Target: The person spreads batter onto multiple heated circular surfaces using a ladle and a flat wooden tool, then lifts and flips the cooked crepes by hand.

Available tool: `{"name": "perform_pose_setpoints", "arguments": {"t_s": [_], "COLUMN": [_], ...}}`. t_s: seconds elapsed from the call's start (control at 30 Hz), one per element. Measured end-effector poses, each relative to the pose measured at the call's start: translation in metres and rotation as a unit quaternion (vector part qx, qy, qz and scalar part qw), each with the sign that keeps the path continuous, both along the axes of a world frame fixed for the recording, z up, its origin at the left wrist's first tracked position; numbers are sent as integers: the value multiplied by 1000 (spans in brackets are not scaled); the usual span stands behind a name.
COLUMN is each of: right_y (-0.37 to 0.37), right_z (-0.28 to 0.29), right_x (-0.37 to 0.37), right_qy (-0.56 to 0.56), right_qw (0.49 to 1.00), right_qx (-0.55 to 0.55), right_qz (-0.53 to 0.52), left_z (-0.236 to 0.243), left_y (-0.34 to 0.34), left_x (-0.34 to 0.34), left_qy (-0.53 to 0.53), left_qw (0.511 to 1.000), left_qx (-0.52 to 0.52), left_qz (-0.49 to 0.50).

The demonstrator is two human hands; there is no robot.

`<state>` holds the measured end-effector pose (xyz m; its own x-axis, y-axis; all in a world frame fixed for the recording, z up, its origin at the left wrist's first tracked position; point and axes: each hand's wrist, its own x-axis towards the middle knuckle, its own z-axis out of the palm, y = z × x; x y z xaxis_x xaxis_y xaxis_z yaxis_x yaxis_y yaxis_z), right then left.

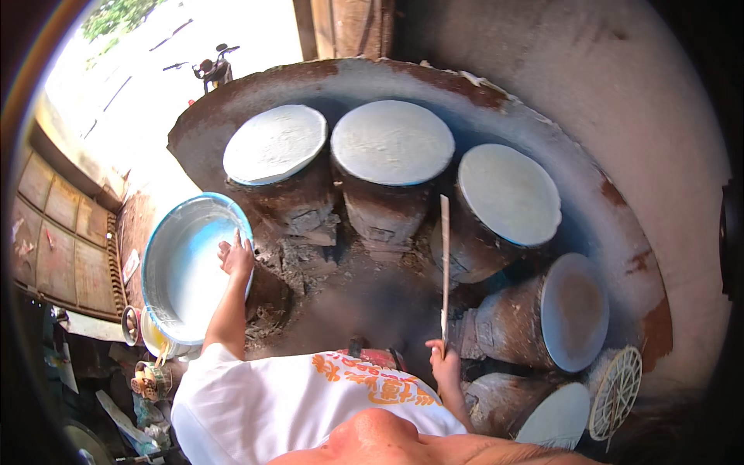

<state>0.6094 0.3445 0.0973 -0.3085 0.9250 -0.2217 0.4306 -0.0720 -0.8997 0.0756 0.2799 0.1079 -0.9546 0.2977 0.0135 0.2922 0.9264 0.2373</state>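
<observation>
One long stick [445, 263] extends forward from the right-hand fingers [436, 353].

Rustic cooking workshop, open to daylight at one side.
Indicators: pale-topped round pans [391, 142] on soot-stained cylindrical stoves [384, 209], arranged in an arc along the inner edge of a curved ledge [372, 80]; large blue basin [165, 240]; handlebarred vehicle [214, 72] outdoors, upper left.
</observation>
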Motion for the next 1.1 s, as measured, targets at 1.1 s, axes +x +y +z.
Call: {"name": "perform_pose_setpoints", "arguments": {"t_s": [1.1], "right_y": [-4], "right_z": [-5], "right_x": [-555], "right_qy": [-241], "right_qw": [811], "right_qx": [61], "right_qz": [530], "left_z": [-129], "left_y": [-46], "left_x": [-147], "left_qy": [-477], "left_qw": [384], "left_qx": [689], "left_qz": [388]}}
